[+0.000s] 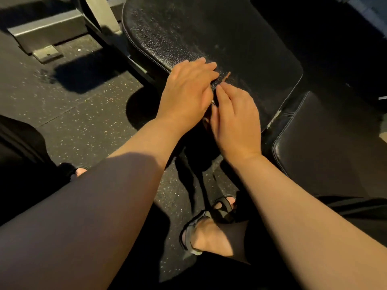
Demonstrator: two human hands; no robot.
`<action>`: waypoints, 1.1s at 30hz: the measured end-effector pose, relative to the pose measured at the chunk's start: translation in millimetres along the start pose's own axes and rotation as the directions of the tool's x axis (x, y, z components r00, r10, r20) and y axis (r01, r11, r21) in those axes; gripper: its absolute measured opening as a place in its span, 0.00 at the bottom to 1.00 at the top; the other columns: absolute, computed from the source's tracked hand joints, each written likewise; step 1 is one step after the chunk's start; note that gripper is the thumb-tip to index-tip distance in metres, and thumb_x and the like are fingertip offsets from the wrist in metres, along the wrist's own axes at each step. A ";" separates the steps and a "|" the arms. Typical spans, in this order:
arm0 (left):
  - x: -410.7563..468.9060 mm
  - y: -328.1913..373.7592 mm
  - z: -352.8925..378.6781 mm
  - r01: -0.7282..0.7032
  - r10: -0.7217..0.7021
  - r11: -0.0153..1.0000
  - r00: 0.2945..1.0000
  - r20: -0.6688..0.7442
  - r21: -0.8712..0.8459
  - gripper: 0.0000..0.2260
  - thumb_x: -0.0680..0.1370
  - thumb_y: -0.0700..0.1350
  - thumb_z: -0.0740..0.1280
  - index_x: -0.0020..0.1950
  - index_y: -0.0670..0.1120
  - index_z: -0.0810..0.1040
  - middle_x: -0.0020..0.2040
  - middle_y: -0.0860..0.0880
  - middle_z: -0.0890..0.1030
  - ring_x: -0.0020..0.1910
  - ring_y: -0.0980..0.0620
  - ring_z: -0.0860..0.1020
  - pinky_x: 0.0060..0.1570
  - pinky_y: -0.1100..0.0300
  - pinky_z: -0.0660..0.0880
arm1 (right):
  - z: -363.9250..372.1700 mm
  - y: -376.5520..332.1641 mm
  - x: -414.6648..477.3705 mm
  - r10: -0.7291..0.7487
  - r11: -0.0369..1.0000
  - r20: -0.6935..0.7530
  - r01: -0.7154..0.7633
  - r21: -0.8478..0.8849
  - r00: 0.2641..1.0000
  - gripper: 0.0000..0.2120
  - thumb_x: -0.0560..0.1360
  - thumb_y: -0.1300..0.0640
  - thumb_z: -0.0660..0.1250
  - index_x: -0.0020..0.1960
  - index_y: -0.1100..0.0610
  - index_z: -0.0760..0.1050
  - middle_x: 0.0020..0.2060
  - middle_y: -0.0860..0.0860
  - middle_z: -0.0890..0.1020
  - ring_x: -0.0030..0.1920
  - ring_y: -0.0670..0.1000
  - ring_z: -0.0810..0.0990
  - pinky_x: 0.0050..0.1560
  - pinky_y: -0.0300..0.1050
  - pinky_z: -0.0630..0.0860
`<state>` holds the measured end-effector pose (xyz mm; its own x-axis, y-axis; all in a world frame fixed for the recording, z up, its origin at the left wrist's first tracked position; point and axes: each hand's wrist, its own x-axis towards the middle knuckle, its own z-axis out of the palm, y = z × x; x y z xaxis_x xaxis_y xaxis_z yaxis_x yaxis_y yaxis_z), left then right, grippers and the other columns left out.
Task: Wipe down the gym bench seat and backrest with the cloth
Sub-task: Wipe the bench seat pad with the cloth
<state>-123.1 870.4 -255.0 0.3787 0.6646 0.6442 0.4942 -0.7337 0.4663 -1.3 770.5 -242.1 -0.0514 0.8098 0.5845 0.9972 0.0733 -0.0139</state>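
The black textured bench pad fills the upper middle of the head view. A second black pad with stitched edges lies to its right. My left hand lies flat on the near edge of the textured pad, fingers straight. My right hand sits right beside it, edge-on, with its fingertips against the left hand. A thin brown strip, likely the cloth, pokes out just past the fingertips. The rest of the cloth is hidden under my hands, so I cannot see whether the right hand pinches it.
Grey metal frame parts of a machine stand at the upper left on the speckled rubber floor. My sandalled feet are on the floor below the bench. A dark object sits at the left edge.
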 end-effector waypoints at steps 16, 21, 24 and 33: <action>0.5 10.5 3.8 0.107 -0.106 0.994 0.994 -0.025 0.006 0.18 0.77 0.42 0.57 0.60 0.42 0.82 0.64 0.47 0.81 0.70 0.46 0.74 0.73 0.46 0.63 | 3.1 -10.5 16.0 0.103 0.982 0.095 -0.116 0.149 0.990 0.18 0.84 0.57 0.58 0.68 0.67 0.74 0.64 0.60 0.78 0.61 0.61 0.77 0.64 0.57 0.71; -0.9 17.6 -2.1 0.137 -0.139 0.988 0.990 0.032 0.072 0.19 0.79 0.43 0.54 0.63 0.42 0.80 0.68 0.46 0.79 0.73 0.46 0.71 0.76 0.45 0.59 | -24.3 22.8 -2.7 0.064 0.957 0.297 -0.143 0.251 0.953 0.16 0.85 0.54 0.55 0.67 0.61 0.71 0.60 0.55 0.76 0.60 0.59 0.76 0.64 0.59 0.71; -1.2 20.7 -6.8 0.180 -0.185 0.980 0.982 0.050 0.088 0.21 0.79 0.45 0.52 0.65 0.43 0.79 0.69 0.47 0.77 0.74 0.47 0.69 0.77 0.45 0.56 | -29.4 15.7 -9.4 0.330 0.874 0.209 -0.382 0.301 0.920 0.10 0.85 0.56 0.52 0.54 0.57 0.71 0.47 0.49 0.75 0.46 0.56 0.77 0.53 0.62 0.74; 7.1 1.1 -40.0 0.355 -0.369 0.924 0.925 0.091 0.139 0.20 0.84 0.48 0.57 0.76 0.45 0.69 0.78 0.50 0.66 0.80 0.52 0.56 0.80 0.53 0.43 | 6.7 -44.1 77.3 0.249 0.905 0.295 -0.330 0.268 0.922 0.08 0.82 0.59 0.57 0.51 0.62 0.72 0.51 0.58 0.77 0.52 0.59 0.74 0.52 0.50 0.68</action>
<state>-151.2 868.7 -225.6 0.2393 0.8983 0.3685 0.7000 -0.4226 0.5757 -49.6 833.7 -201.8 0.1852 0.9369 0.2964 0.9050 -0.0451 -0.4230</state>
